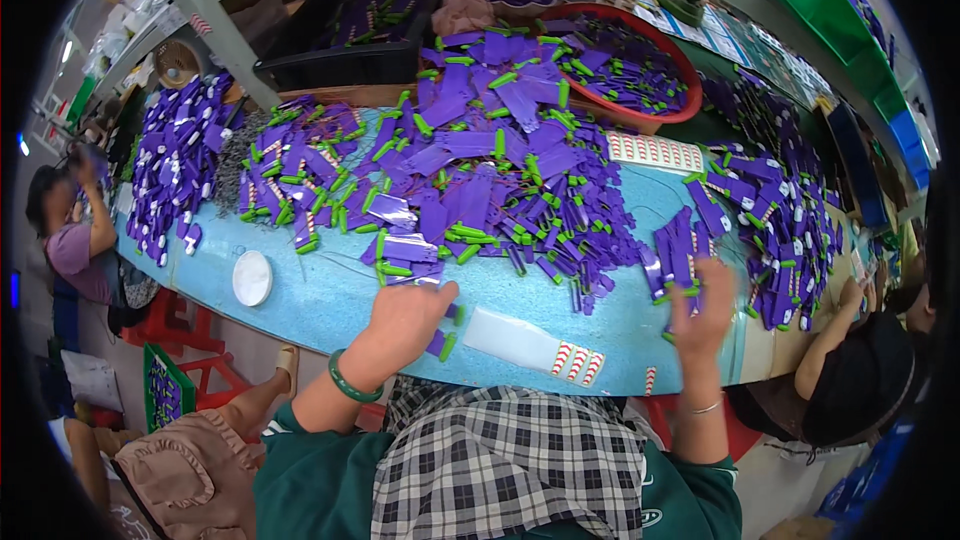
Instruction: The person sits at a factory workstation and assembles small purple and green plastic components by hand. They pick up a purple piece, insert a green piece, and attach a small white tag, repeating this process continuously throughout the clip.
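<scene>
My left hand, a green bangle at its wrist, is closed at the front edge of a heap of flat purple pieces with bright green ends. Its fingertips are turned away, so what they hold is hidden. Two more green-ended pieces show beside it. My right hand is smeared by motion, next to a smaller pile of purple pieces; whether it grips one cannot be made out. Between my hands lies a pale sticker sheet with red-and-white striped labels at one end.
A white round lid lies on the blue tabletop. Behind the heap stand a black tray and a red basin. Another label sheet lies right of the heap. People sit at both sides; a metal shelf post rises left.
</scene>
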A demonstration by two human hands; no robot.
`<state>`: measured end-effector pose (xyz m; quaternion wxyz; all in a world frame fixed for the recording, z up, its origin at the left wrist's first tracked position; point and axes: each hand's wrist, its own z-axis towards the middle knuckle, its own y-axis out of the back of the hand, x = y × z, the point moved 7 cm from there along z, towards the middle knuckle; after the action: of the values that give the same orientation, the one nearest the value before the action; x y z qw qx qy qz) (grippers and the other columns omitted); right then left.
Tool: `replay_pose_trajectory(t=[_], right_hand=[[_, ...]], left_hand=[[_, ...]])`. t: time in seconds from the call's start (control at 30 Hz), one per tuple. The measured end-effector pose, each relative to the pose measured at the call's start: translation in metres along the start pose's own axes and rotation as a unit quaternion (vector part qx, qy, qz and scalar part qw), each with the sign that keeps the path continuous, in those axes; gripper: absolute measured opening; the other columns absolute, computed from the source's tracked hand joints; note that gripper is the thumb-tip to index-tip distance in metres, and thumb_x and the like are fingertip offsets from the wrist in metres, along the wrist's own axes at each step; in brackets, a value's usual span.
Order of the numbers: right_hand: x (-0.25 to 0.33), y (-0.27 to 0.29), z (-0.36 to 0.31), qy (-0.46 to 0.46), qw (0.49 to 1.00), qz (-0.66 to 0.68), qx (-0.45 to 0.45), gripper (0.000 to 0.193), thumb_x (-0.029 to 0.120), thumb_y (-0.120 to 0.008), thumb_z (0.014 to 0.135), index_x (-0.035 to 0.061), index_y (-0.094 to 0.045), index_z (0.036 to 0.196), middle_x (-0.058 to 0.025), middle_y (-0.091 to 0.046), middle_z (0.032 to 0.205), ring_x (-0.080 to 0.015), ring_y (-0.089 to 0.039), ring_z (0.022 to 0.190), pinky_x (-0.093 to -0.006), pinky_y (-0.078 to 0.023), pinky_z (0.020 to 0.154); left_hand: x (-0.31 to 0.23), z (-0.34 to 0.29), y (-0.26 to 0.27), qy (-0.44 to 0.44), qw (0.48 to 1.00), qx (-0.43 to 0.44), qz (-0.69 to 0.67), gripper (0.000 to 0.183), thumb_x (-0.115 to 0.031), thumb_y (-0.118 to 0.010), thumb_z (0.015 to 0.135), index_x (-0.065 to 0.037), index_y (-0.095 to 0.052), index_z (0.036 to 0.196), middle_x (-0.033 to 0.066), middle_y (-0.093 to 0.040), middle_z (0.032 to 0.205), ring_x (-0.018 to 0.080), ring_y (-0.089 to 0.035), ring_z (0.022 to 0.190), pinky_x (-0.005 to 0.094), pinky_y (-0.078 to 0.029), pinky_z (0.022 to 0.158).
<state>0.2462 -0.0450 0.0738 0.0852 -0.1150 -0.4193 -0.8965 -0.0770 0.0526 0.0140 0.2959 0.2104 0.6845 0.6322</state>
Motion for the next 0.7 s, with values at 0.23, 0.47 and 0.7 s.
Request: replay_pose_trajectory(t=[0.23, 0.47, 0.7], right_hand=[[0.088, -0.072, -0.063, 0.029, 0.948, 0.098, 0.301, 0.023, 0.018, -0.075, 0.069, 0.0084, -0.063, 0.086, -0.0045, -0.054, 0.082, -0.0234, -0.052, 0.08, -0.0362, -0.04, 0.067], [0.095, -0.08, -0.061, 0.037, 0.953, 0.135, 0.269, 0.014, 0.014, -0.072, 0.071, 0.0107, -0.064, 0.082, -0.0017, -0.055, 0.082, -0.0211, -0.053, 0.08, -0.0354, -0.04, 0.068], [0.093, -0.085, -0.062, 0.035, 0.961, 0.166, 0.218, 0.013, 0.011, -0.071, 0.071, 0.0092, -0.064, 0.082, -0.0025, -0.06, 0.085, -0.0216, -0.056, 0.081, -0.0344, -0.041, 0.07]], left_hand=[[-0.02, -0.008, 0.068, -0.022, 0.963, -0.208, -0.17, 0.026, 0.0, -0.061, 0.075, -0.006, -0.067, 0.099, 0.0065, -0.063, 0.072, 0.0259, -0.061, 0.056, 0.0367, -0.048, 0.051], [-0.063, 0.003, -0.01, -0.035, 0.57, 0.028, -0.82, 0.025, 0.001, -0.052, 0.087, -0.001, -0.062, 0.11, 0.012, -0.064, 0.1, 0.0208, -0.065, 0.085, 0.0319, -0.052, 0.077], [-0.084, 0.023, -0.05, -0.017, 0.807, -0.01, -0.591, 0.024, -0.004, -0.06, 0.087, -0.002, -0.053, 0.11, 0.0078, -0.057, 0.088, 0.0148, -0.061, 0.082, 0.0306, -0.053, 0.073]])
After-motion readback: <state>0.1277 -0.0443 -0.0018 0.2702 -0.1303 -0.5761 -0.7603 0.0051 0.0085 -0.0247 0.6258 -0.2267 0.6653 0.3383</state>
